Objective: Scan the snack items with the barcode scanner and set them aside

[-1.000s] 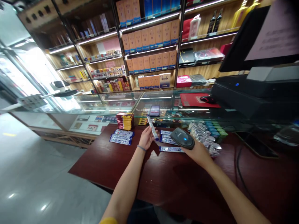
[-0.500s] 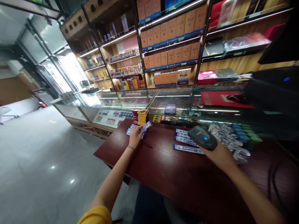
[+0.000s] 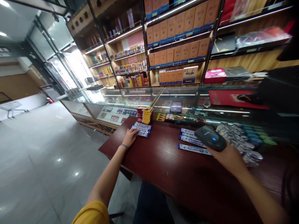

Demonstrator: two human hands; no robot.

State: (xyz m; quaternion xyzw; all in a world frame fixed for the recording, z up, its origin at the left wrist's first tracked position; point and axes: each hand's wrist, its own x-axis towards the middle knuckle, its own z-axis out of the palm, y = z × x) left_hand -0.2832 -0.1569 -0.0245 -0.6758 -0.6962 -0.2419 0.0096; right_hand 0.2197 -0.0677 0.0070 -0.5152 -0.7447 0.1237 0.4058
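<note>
Several slim blue-and-white sachets (image 3: pixel 143 126) lie in an overlapping pile at the left of the dark red-brown table. My left hand (image 3: pixel 130 137) rests at the pile's left end, fingers stretched out over the nearest sachets and not wrapped around any. Behind this pile stands a stack of red and yellow packets (image 3: pixel 144 114). On the right, my right hand (image 3: pixel 227 154) is closed around a black barcode scanner (image 3: pixel 210 138) with a lit blue light. Below and left of the scanner lie several more blue-and-white sachets (image 3: pixel 192 148), their right ends partly hidden by it.
Clear-lidded small jars (image 3: pixel 233 133) and blue and green ones crowd the table's right side. A glass display counter (image 3: pixel 161 96) borders the far edge, with a red mat (image 3: pixel 233 99) on it. Shelves of orange boxes (image 3: pixel 179 56) rise behind. The table's edge (image 3: pixel 112 158) drops to the floor.
My left hand has lowered to the pile and drawn slightly left; the sachet it held raised now lies among the others. My right hand still holds the scanner. The view has shifted slightly.
</note>
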